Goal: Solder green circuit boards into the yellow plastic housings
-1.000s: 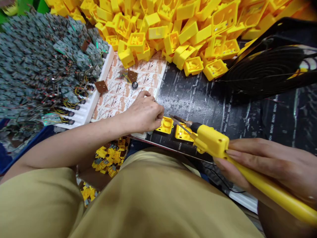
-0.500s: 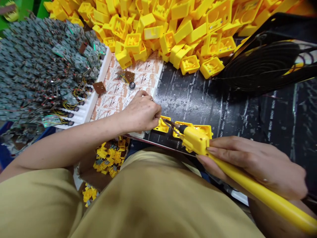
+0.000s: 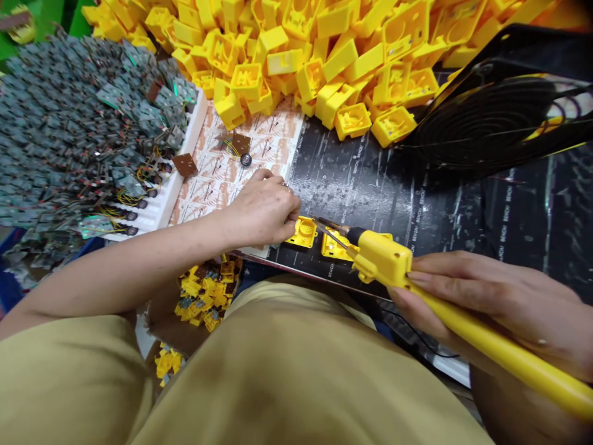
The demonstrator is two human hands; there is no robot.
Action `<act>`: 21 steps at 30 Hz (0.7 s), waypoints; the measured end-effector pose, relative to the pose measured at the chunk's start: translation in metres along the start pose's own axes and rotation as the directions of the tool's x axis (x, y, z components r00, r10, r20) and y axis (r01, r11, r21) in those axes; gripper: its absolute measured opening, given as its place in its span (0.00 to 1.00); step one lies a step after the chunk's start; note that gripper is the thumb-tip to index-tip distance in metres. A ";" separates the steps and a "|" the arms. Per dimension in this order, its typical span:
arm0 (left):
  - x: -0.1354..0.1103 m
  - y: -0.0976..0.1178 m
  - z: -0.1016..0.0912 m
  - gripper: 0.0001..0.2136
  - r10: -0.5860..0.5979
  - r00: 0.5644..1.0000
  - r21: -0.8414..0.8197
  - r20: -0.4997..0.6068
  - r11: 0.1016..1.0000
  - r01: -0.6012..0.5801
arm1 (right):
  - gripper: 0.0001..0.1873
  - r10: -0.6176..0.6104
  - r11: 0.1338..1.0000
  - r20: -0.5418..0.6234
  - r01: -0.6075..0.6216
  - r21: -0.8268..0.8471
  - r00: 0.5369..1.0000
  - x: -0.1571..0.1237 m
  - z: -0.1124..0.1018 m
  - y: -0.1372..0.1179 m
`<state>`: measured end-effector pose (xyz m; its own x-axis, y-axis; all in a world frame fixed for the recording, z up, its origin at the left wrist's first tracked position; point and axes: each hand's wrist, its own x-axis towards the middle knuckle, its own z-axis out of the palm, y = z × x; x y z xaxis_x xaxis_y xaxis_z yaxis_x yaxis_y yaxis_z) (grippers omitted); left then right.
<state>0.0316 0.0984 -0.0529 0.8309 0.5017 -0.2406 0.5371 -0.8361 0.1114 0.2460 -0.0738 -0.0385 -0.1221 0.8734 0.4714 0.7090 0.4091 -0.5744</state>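
My left hand (image 3: 267,210) is closed, its fingertips at the left end of a small yellow plastic case (image 3: 304,232) lying at the table's front edge. Part of that case is hidden behind the fingers. In my right hand (image 3: 500,303) is a yellow soldering iron (image 3: 384,256) with a black collar, a metal tip and a thin metal tube beside it. The tip points left, its end close to the gap between the first case and a second yellow case (image 3: 331,246). The iron partly covers the second case and whatever lies behind it.
Yellow cases (image 3: 278,62) are heaped along the back. A white foam tray (image 3: 173,185) of wired circuit boards (image 3: 83,123) stands left. A black fan (image 3: 500,117) sits back right. One wired round part (image 3: 246,160) and a brown square (image 3: 185,164) lie near my left hand.
The soldering iron has drawn back to the right, away from the first case, whose perforated inside shows more now. My left hand has stayed almost in place.
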 end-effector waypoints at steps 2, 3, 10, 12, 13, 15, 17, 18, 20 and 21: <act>0.000 0.001 -0.001 0.09 -0.003 1.000 0.014 0.007 1.000 0.003 | 0.08 -0.006 1.000 -0.023 0.006 0.021 1.000 0.000 0.002 0.003; -0.001 0.001 -0.001 0.09 -0.006 1.000 0.017 0.010 1.000 0.005 | 0.08 -0.017 1.000 -0.034 0.018 0.025 0.999 0.000 0.003 0.005; -0.002 0.001 -0.001 0.09 -0.018 1.000 -0.013 0.006 1.000 0.018 | 0.13 -0.040 0.999 -0.050 0.040 0.001 0.998 -0.002 0.013 0.007; -0.004 0.000 0.000 0.09 -0.030 0.999 -0.027 0.014 0.999 0.031 | 0.08 -0.026 1.000 -0.030 0.027 0.011 0.999 0.001 0.014 0.005; -0.004 0.000 0.001 0.09 -0.033 0.999 -0.035 0.015 0.999 0.034 | 0.06 -0.037 0.999 -0.013 0.037 0.008 0.999 0.003 0.014 0.004; -0.006 -0.001 0.002 0.09 -0.032 0.999 -0.050 0.005 0.998 0.032 | 0.06 -0.114 0.993 0.019 0.115 -0.013 0.993 0.008 0.016 0.003; -0.006 -0.001 0.003 0.09 -0.028 1.000 -0.057 -0.004 0.998 0.028 | 0.06 -0.203 0.978 0.024 0.204 -0.039 0.979 0.012 0.018 0.005; -0.006 -0.001 0.004 0.09 -0.030 1.000 -0.057 -0.004 0.998 0.030 | 0.07 -0.244 0.968 0.024 0.245 -0.048 0.970 0.014 0.020 0.006; -0.006 -0.001 0.004 0.09 -0.036 0.999 -0.054 0.001 0.998 0.036 | 0.09 -0.290 0.955 0.031 0.291 -0.055 0.956 0.016 0.021 0.008; -0.006 -0.001 0.005 0.09 -0.037 0.999 -0.054 0.001 0.998 0.037 | 0.10 -0.300 0.951 0.035 0.302 -0.062 0.953 0.016 0.021 0.007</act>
<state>0.0255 0.0951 -0.0559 0.8105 0.5319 -0.2452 0.5743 -0.8039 0.1544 0.2347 -0.0511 -0.0493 -0.3535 0.7190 0.5984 0.6808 0.6365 -0.3626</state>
